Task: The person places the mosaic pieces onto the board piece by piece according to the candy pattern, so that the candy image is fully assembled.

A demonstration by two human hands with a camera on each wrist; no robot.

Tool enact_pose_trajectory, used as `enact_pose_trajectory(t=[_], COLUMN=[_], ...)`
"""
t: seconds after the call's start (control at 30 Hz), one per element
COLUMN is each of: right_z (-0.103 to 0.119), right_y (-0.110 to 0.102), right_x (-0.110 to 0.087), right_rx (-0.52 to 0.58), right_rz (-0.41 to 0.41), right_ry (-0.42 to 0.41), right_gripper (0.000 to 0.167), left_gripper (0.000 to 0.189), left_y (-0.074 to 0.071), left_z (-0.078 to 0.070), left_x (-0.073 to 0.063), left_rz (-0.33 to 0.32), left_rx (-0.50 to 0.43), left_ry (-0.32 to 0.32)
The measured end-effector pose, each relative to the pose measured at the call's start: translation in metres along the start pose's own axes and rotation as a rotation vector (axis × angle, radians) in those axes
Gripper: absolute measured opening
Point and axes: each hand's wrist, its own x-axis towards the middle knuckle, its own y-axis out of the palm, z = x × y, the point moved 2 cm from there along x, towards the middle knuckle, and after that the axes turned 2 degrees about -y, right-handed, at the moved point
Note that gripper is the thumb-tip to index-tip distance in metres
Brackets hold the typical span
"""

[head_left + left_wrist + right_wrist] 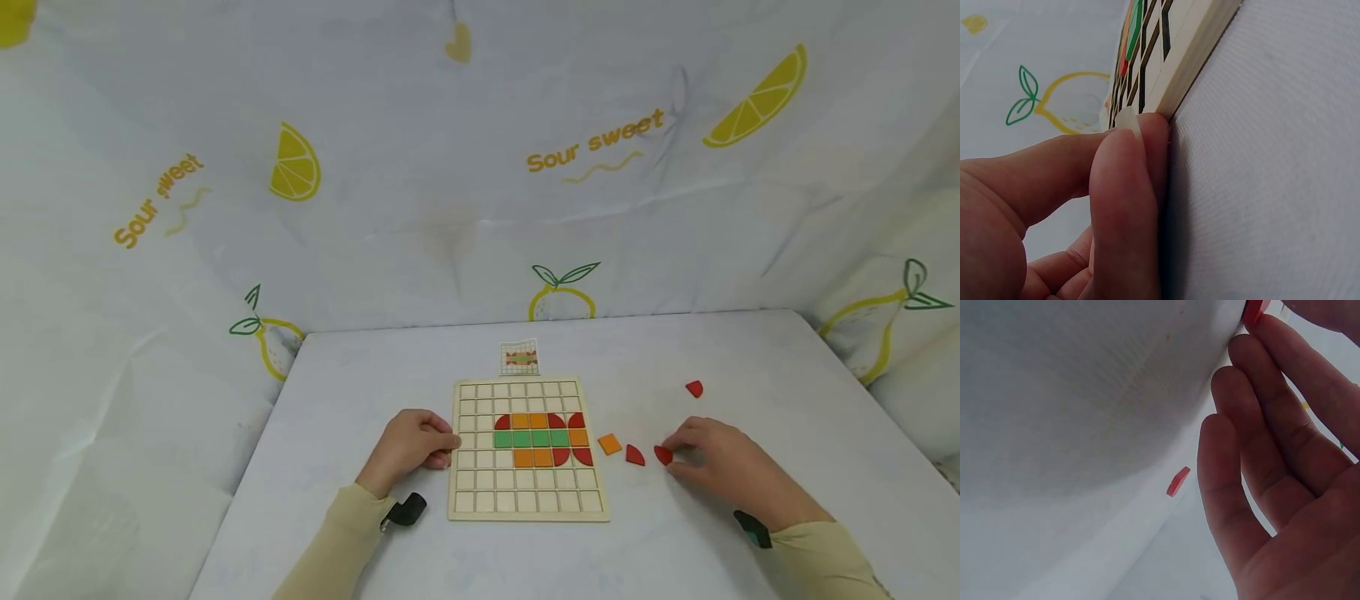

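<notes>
A wooden grid board lies on the white table, with orange and green square tiles and red quarter-circle pieces set in its cells. At its left edge, my left hand pinches the rim with thumb and forefinger; the left wrist view shows the fingertips right at the board's edge. To the right, my right hand has a red quarter-circle piece between thumb and forefinger, low over the table. The other fingers of that hand are loosely extended in the right wrist view, where only part of the red piece shows.
Between board and right hand lie an orange square tile and a red quarter-circle piece. Another red piece sits farther back. Behind the board is a small pattern card. A lemon-print cloth hangs beyond the table.
</notes>
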Motion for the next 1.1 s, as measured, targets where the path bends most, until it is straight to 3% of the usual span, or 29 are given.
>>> enact_pose_trajectory(t=[0.27,0.63,0.83,1.1], right_z=[0.009,0.059,0.089,0.125], right_y=[-0.001,0.006,0.015,0.032], right_x=[0.013,0.056,0.075,0.093], right_rx=[0.06,0.152,0.176,0.151], right_rz=[-0.006,0.046,0.086,0.067], right_ry=[0.009,0.001,-0.049,-0.177], right_gripper=[0.019,0.019,0.019,0.014], left_gripper=[0.024,0.024,0.023,0.021], left_y=[-0.002,-0.001,0.001,0.001], left_z=[0.0,0.0,0.001,0.001], left_x=[0.0,0.001,0.003,0.003], left_rz=[0.0,-0.003,0.008,-0.006], left_rx=[-0.013,-0.008,-0.035,-0.038], left_ry=[-0.004,-0.003,-0.003,-0.005])
